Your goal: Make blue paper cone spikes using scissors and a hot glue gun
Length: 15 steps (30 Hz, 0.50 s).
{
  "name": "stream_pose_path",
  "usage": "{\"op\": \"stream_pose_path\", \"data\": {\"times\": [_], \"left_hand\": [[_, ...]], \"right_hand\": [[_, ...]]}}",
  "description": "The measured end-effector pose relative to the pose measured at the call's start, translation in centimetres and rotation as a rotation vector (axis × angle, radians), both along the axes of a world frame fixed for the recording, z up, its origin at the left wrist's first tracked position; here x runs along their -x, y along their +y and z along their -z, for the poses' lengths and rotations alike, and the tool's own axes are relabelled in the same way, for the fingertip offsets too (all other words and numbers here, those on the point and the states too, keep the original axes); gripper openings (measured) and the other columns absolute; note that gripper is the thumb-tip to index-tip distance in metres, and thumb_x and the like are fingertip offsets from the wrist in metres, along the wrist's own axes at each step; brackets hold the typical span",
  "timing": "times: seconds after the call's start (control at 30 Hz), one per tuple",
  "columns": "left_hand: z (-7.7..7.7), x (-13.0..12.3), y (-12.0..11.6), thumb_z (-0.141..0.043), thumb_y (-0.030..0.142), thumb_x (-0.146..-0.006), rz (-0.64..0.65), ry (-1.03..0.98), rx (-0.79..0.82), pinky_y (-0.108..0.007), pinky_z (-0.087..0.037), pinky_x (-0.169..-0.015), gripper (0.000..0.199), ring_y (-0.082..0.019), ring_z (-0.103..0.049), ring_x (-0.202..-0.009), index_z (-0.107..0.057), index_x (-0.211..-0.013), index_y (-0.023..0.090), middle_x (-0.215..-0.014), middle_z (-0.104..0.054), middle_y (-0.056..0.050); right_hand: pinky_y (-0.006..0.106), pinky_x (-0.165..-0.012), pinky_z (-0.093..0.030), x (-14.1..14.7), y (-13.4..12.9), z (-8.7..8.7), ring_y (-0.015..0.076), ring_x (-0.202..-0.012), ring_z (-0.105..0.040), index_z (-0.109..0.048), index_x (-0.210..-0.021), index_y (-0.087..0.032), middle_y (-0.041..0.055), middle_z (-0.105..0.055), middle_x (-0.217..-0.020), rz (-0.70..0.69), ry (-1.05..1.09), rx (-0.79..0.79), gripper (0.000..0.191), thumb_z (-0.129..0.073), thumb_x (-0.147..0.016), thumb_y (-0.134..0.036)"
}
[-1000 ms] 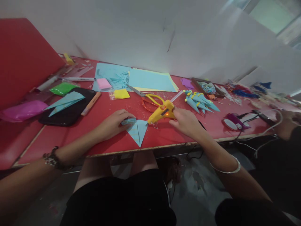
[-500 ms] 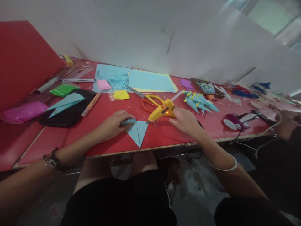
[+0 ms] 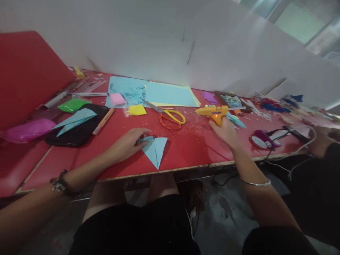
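Observation:
My right hand [image 3: 225, 131] grips a yellow glue gun [image 3: 214, 112] with a lit orange light, its nozzle pointing left above the red table. Near the front edge lies a folded blue paper piece [image 3: 156, 150], its point toward me. The fingers of my left hand [image 3: 130, 144] rest on the left corner of that paper, thumb on top and the other fingers slightly curled. Partly behind the glue gun are blue paper cones [image 3: 239, 121] with yellow trim.
Scissors [image 3: 174, 117] with red and yellow handles lie mid-table. Blue sheets [image 3: 170, 94] are along the wall. At left, another folded blue paper [image 3: 77, 119] sits on a black tray [image 3: 71, 137]. A purple device [image 3: 265, 139] with cables lies at right.
My right hand has moved the glue gun right and away from the folded paper, turning its nozzle to the left. My left hand has stayed at the paper's left corner.

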<state>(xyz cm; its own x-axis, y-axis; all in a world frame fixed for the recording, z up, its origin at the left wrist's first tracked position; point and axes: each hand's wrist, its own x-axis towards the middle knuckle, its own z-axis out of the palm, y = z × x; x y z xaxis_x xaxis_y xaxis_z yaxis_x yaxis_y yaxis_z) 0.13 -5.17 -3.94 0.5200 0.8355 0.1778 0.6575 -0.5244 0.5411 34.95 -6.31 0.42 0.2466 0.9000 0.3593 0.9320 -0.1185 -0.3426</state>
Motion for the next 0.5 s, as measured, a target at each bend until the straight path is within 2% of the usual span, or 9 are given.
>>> {"op": "stream_pose_path", "data": {"times": [0.07, 0.13, 0.23, 0.3, 0.4, 0.5], "left_hand": [[0.1, 0.0, 0.0, -0.045, 0.036, -0.082, -0.013, -0.023, 0.006, -0.033, -0.045, -0.075, 0.037, -0.021, -0.055, -0.084, -0.055, -0.113, 0.018, -0.098, -0.062, -0.009], [0.1, 0.0, 0.1, -0.046, 0.033, -0.081, -0.027, -0.045, 0.018, -0.033, -0.045, -0.074, 0.037, -0.02, -0.055, -0.082, -0.055, -0.113, 0.018, -0.096, -0.062, -0.008], [-0.2, -0.1, 0.1, -0.047, 0.034, -0.079, -0.044, -0.09, 0.048, -0.032, -0.046, -0.072, 0.038, -0.019, -0.055, -0.077, -0.055, -0.112, 0.017, -0.091, -0.061, -0.006], [-0.5, 0.0, 0.2, -0.047, 0.037, -0.079, -0.055, -0.131, 0.063, -0.032, -0.046, -0.071, 0.039, -0.018, -0.054, -0.075, -0.055, -0.111, 0.018, -0.088, -0.061, -0.005], [-0.7, 0.2, 0.2, -0.048, 0.04, -0.079, -0.066, -0.187, 0.08, -0.031, -0.046, -0.073, 0.04, -0.017, -0.054, -0.076, -0.054, -0.113, 0.018, -0.088, -0.06, -0.004], [-1.0, 0.5, 0.3, -0.049, 0.041, -0.08, -0.064, -0.239, 0.102, -0.03, -0.046, -0.075, 0.04, -0.017, -0.055, -0.078, -0.053, -0.113, 0.02, -0.088, -0.059, -0.002]], "right_hand": [[0.035, -0.07, -0.042, -1.5, 0.3, 0.8, 0.0289, -0.089, -0.058, -0.052, -0.106, -0.011, 0.0173, -0.062, -0.097, 0.056, 0.063, -0.024, 0.034, -0.044, -0.081, -0.032], [0.037, -0.076, -0.043, -2.5, 0.6, 1.7, 0.0294, -0.095, -0.057, -0.05, -0.109, -0.01, 0.0192, -0.061, -0.104, 0.061, 0.113, 0.022, 0.034, -0.042, -0.081, -0.028], [0.038, -0.083, -0.042, -3.2, 1.0, 2.8, 0.0291, -0.1, -0.055, -0.048, -0.112, -0.008, 0.0207, -0.058, -0.112, 0.027, 0.134, 0.127, 0.037, -0.042, -0.081, -0.026], [0.038, -0.084, -0.042, -3.3, 1.2, 3.1, 0.0281, -0.101, -0.055, -0.048, -0.114, -0.007, 0.021, -0.057, -0.114, 0.002, 0.108, 0.144, 0.039, -0.041, -0.081, -0.026], [0.035, -0.081, -0.043, -3.6, 1.2, 2.7, 0.0268, -0.096, -0.057, -0.052, -0.109, -0.005, 0.0202, -0.06, -0.107, -0.015, -0.012, 0.161, 0.038, -0.045, -0.079, -0.028], [0.034, -0.075, -0.043, -4.2, 0.7, 1.5, 0.0274, -0.089, -0.058, -0.06, -0.096, -0.008, 0.018, -0.063, -0.096, -0.01, -0.218, 0.228, 0.032, -0.051, -0.077, -0.031]]}}
